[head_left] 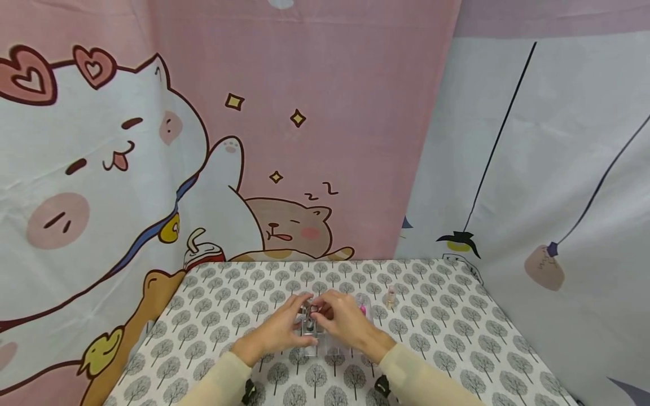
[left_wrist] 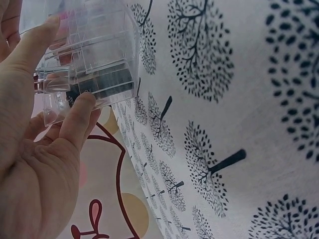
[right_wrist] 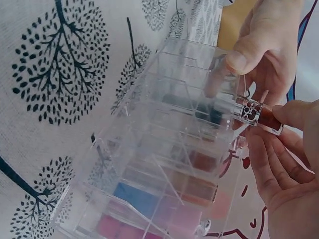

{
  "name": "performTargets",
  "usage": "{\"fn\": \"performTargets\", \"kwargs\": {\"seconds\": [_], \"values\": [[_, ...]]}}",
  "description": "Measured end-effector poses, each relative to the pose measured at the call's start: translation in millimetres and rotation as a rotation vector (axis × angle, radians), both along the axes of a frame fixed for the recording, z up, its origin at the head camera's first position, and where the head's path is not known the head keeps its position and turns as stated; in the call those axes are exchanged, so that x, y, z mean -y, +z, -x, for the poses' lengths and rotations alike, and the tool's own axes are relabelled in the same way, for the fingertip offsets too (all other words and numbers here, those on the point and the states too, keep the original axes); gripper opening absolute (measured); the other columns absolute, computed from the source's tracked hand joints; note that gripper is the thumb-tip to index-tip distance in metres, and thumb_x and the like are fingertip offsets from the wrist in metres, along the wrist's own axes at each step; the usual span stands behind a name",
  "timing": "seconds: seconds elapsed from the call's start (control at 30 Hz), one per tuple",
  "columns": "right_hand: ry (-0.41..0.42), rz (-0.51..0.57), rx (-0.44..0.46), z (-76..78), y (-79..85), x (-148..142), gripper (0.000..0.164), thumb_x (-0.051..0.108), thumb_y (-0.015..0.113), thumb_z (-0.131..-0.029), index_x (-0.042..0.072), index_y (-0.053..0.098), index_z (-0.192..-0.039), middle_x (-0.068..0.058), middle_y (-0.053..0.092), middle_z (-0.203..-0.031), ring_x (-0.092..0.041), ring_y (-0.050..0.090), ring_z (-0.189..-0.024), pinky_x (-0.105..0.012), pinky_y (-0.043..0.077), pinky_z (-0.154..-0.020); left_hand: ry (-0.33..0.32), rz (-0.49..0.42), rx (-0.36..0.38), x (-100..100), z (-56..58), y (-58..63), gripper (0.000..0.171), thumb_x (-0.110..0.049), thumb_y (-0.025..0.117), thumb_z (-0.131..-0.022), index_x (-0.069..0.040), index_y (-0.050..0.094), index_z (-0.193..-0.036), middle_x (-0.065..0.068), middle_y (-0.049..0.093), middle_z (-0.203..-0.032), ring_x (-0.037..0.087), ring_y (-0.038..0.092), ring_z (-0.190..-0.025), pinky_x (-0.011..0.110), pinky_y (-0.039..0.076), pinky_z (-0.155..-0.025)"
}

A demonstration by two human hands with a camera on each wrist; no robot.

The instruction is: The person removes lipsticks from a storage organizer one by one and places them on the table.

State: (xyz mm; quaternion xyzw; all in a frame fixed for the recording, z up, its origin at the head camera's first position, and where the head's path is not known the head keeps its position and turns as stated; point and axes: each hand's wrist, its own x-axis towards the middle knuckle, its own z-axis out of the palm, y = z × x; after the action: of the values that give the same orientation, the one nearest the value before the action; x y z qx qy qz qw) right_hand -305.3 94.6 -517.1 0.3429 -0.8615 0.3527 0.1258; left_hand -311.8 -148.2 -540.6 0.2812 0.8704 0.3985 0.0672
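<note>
A clear plastic organizer (right_wrist: 149, 107) with many compartments stands on the table between my hands. My left hand (head_left: 281, 327) grips its left end, thumb on the near side and fingers on the far side. Above a compartment, my right hand (head_left: 347, 321) pinches a small lip gloss tube (right_wrist: 270, 121) with a reddish-brown end and a silvery patterned collar. The tube's clear end is at the organizer's opening; how far inside it reaches I cannot tell. A dark item (left_wrist: 112, 80) lies in the compartment by my left fingers.
Blue (right_wrist: 134, 198) and pink (right_wrist: 122, 230) cosmetics sit in other compartments of the organizer. To its right, a small clear bottle (head_left: 390, 298) stands on the tree-print tablecloth (head_left: 437, 349). A cartoon-print curtain (head_left: 355, 113) hangs behind the table.
</note>
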Motion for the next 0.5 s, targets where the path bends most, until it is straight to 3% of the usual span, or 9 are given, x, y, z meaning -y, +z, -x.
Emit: {"fn": "performTargets", "kwargs": {"seconds": [0.5], "values": [[-0.020, 0.033, 0.003, -1.4, 8.4, -11.4, 0.029, 0.007, 0.084, -0.106, 0.000, 0.079, -0.134, -0.011, 0.085, -0.118, -0.015, 0.083, -0.093, -0.014, 0.070, -0.083, 0.024, 0.049, -0.017, 0.4, -2.8, 2.1, 0.119, -0.041, 0.100, -0.093, -0.018, 0.028, -0.185, 0.022, 0.048, -0.175, 0.050, 0.078, -0.134, 0.043, 0.074, -0.108]]}}
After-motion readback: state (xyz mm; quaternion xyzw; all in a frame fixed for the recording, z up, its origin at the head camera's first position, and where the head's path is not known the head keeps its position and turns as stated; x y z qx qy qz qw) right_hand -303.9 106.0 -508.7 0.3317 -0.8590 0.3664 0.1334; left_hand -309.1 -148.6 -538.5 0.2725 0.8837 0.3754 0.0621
